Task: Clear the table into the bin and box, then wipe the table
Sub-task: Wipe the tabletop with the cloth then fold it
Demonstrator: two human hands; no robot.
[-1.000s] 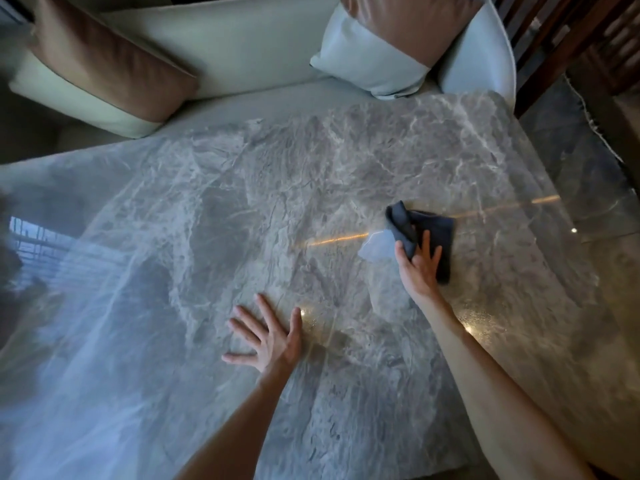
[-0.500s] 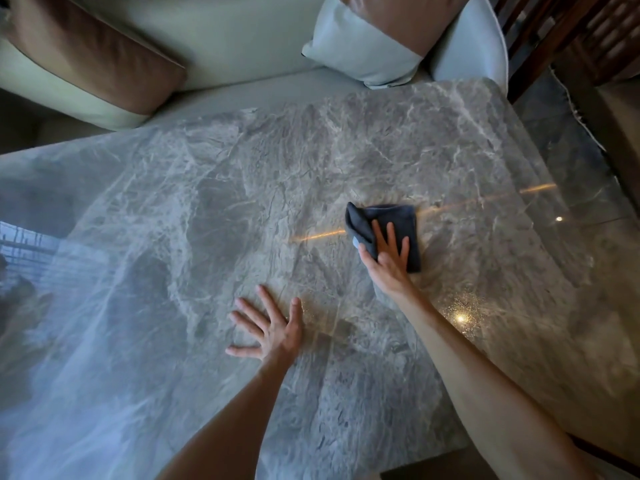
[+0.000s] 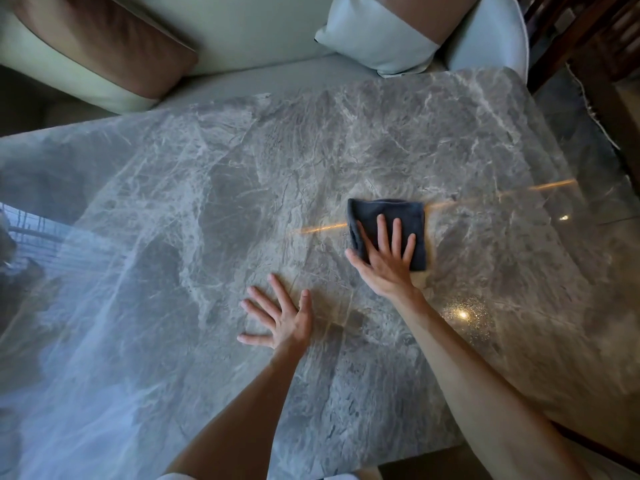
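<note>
A glossy grey marble table [image 3: 207,209] fills the view. A folded dark blue cloth [image 3: 388,211] lies flat on it right of centre. My right hand [image 3: 384,261] presses down on the cloth's near half, fingers spread and pointing away from me. My left hand [image 3: 280,318] rests flat on the bare marble to the left and nearer to me, fingers splayed, holding nothing. No bin or box is in view.
A pale sofa [image 3: 242,32] runs along the far edge, with a brown and cream cushion [image 3: 104,53] on the left and another cushion [image 3: 391,32] at the right. Dark wooden furniture [image 3: 595,36] stands beyond the far right corner.
My right hand has slid the cloth leftward across the table, and the cloth now lies flatter and squarer. My left hand has stayed planted in place.
</note>
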